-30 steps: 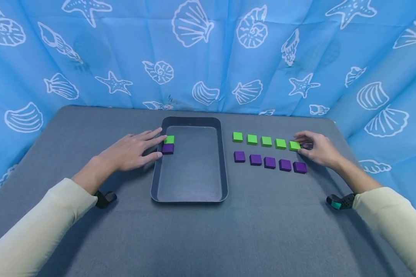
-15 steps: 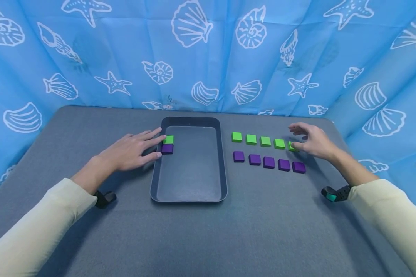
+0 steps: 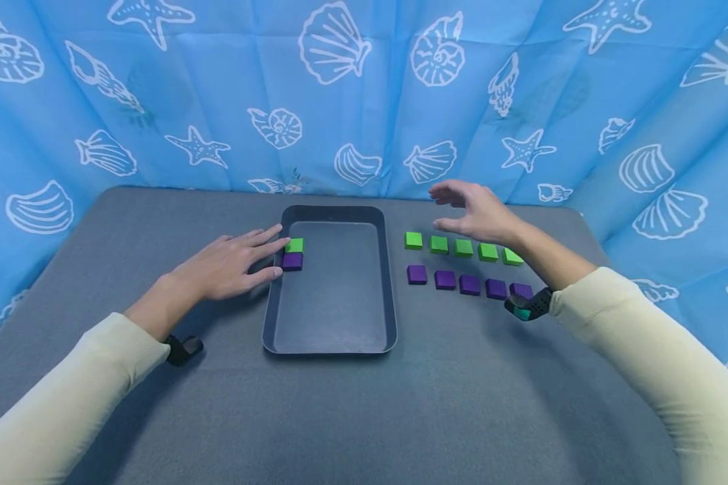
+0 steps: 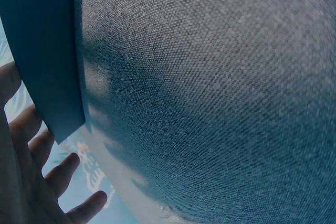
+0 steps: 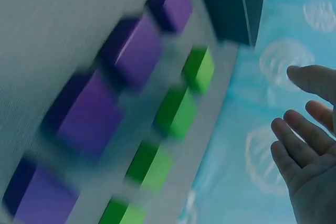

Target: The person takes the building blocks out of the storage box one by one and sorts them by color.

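My left hand [image 3: 230,266] lies at the left rim of the dark baking tray [image 3: 330,345], fingers spread and fairly straight. One fingertip overlaps a green block [image 3: 294,245] inside the tray, and a purple block [image 3: 293,261] sits against that block on the near side. In the left wrist view the fingers [image 4: 60,174] reach past the tray's outer wall [image 4: 44,40]. My right hand [image 3: 476,212] hangs in the air above the row of green blocks [image 3: 464,248], holding nothing, thumb and fingers apart. Nearer to me runs a row of purple blocks [image 3: 470,285].
A grey cloth-covered table [image 3: 364,417] bears everything. Behind it hangs a blue curtain [image 3: 364,121] with white seashell prints, which also runs along the right side. Both wrists wear black straps; the right one [image 3: 529,306] overlaps the last purple block.
My right hand has left the rightmost green block and moved left and up, away from the table. That block still lies at the row's right end. The left hand stays put.
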`<state>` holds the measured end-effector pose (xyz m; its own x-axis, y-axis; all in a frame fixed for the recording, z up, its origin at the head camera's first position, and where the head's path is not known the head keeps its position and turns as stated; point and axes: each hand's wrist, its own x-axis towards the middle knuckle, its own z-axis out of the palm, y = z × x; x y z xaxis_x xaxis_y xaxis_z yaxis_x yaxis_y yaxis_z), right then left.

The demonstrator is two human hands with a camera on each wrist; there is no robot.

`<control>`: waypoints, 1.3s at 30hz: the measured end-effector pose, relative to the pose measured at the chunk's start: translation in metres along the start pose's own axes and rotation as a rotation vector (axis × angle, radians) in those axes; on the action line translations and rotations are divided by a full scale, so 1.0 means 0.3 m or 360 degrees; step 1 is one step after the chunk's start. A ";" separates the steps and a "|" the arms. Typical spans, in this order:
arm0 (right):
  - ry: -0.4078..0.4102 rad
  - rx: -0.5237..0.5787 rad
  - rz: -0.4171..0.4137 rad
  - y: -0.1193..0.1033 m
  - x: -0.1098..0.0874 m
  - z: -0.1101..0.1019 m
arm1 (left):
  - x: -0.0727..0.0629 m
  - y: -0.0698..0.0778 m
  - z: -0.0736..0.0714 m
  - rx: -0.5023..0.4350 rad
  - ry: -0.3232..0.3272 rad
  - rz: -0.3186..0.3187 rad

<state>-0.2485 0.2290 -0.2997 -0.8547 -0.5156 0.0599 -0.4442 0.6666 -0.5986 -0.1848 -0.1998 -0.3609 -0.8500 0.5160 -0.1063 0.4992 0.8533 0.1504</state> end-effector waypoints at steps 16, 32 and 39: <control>-0.0325 -0.0011 -0.0185 -0.282 0.199 0.238 | 0.006 0.006 -0.013 0.0027 -0.0040 -0.0020; -0.0654 0.0065 -0.0209 -0.372 0.244 0.424 | 0.006 0.004 -0.015 0.0041 -0.0030 0.0003; -0.0686 0.0082 -0.0210 -0.379 0.263 0.453 | 0.002 0.007 -0.017 0.0046 -0.0030 0.0025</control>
<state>-0.2290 0.0395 -0.3354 -0.5968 -0.7788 -0.1929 -0.5185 0.5579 -0.6480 -0.1851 -0.1980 -0.3557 -0.8388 0.5304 -0.1226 0.5173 0.8468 0.1241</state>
